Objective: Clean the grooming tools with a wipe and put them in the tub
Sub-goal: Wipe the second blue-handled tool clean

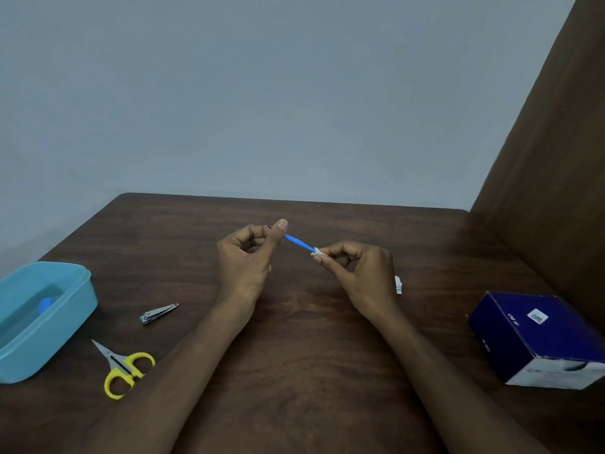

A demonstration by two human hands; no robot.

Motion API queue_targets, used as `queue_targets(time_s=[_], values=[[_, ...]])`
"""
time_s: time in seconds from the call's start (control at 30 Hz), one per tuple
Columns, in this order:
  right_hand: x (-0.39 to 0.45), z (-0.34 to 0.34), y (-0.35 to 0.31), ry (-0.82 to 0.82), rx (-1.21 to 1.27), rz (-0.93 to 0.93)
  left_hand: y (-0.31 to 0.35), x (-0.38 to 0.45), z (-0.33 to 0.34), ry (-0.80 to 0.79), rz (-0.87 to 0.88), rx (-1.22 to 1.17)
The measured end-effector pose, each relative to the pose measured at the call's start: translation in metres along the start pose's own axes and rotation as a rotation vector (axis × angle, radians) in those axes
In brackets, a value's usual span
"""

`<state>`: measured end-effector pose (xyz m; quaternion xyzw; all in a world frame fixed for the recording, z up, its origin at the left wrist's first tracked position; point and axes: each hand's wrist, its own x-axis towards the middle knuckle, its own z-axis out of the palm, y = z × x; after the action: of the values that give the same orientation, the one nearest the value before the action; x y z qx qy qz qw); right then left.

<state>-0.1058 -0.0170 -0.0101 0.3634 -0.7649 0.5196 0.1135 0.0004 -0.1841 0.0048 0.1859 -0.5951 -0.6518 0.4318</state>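
Presently, the head view shows both forearms reaching forward over a dark wooden table (294, 355), the hands raised above its middle.

The left hand (244, 260) is held palm toward the camera, wrist slightly bent, thumb pointing up and fingers curled inward. It pinches the far end of a thin blue grooming tool (298, 242) between thumb and fingertips. The tool slopes down from upper left to lower right, bridging the gap between the two hands, clear of the table.

The right hand (358, 273) sits a little lower and nearer. Its fingers are curled, with thumb and forefinger pinching a small white wipe (318, 251) around the lower end of the blue tool. A further scrap of white material shows just behind the right hand's outer edge; whether it belongs to the same wipe cannot be told.

At the left edge of the table stands a light blue tub (70, 319), open at the top, with a blue item (45, 304) lying inside; its kind cannot be made out. Just to the right of the tub lies a metal nail clipper (158, 313), flat on the table. Nearer the camera, yellow-handled scissors (122, 368) lie closed, blades pointing away and to the left, close to the left forearm.

On the right side rests a dark blue box (537, 339), beside a brown upright panel (550, 158).
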Motion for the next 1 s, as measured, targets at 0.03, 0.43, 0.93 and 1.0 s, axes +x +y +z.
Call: queue_targets(time_s=[0.03,0.43,0.93,1.0], values=[[0.0000,0.0006,0.0002,-0.005,0.010,-0.003,-0.0004,0.0008,-0.0005,0.002,-0.012,-0.008],[0.0018,0.0018,-0.0020,-0.030,0.201,0.096,-0.0029,0.0013,-0.0022,-0.109,-0.035,-0.075],[-0.0025,0.0030,-0.0056,-0.067,0.028,-0.029,-0.0002,-0.0055,-0.0009,-0.162,0.078,0.058],[-0.0024,0.0023,-0.0058,-0.054,0.031,-0.007,0.0005,-0.0054,-0.0006,-0.178,0.076,0.053]])
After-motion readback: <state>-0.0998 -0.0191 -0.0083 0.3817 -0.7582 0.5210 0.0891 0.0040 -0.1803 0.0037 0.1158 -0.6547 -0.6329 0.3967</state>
